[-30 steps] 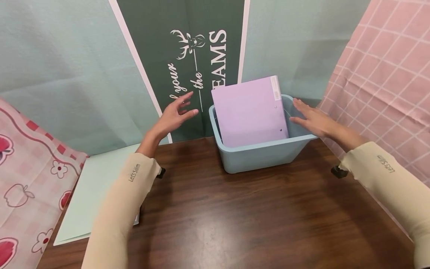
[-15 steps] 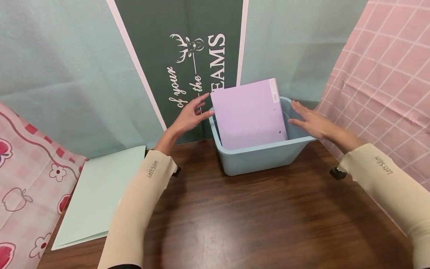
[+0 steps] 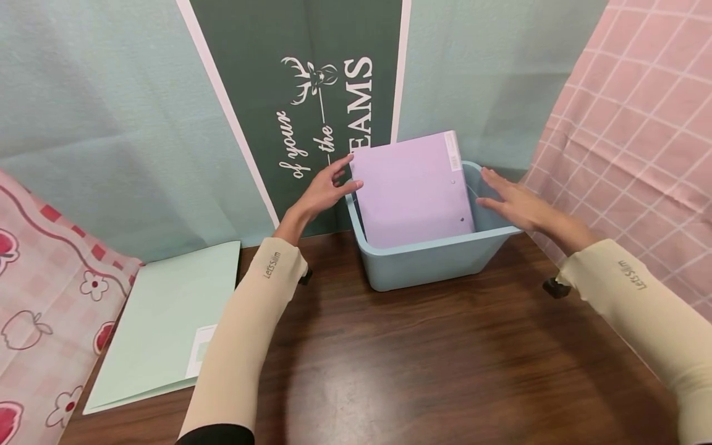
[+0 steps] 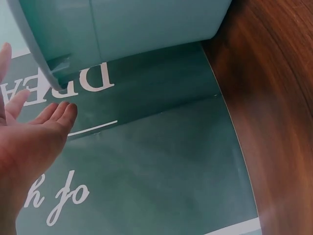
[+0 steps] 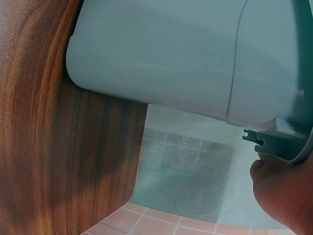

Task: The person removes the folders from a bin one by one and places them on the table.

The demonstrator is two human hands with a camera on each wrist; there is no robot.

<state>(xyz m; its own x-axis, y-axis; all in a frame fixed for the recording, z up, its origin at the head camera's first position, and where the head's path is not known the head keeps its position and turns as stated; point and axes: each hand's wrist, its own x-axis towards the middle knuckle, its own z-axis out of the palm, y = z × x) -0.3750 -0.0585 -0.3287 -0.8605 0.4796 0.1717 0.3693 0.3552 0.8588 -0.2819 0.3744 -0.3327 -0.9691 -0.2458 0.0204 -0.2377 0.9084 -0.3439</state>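
A light purple binder [image 3: 411, 191] with a white label and two rivets leans upright in a blue plastic bin [image 3: 428, 242], its top sticking out above the rim. My left hand [image 3: 325, 190] is at the binder's left edge, thumb and fingers spread apart, fingertips right by its upper corner. In the left wrist view that hand [image 4: 34, 142] appears palm up beside the bin's outer wall [image 4: 146, 24]. My right hand [image 3: 514, 201] reaches over the bin's right end with fingers extended. From the right wrist, the hand [image 5: 283, 191] shows close under the bin's rim.
Mint green folders [image 3: 172, 315] lie on the brown wooden table [image 3: 389, 358] at the left, with a white label showing. Fabric hangs behind the bin; a pink checked cloth [image 3: 639, 154] borders the right and a fruit-patterned cloth [image 3: 39, 321] the left.
My left hand has moved right, from apart to the binder's upper left edge. The right hand stays nearly in place over the bin's right end, and more of the mint folders shows.
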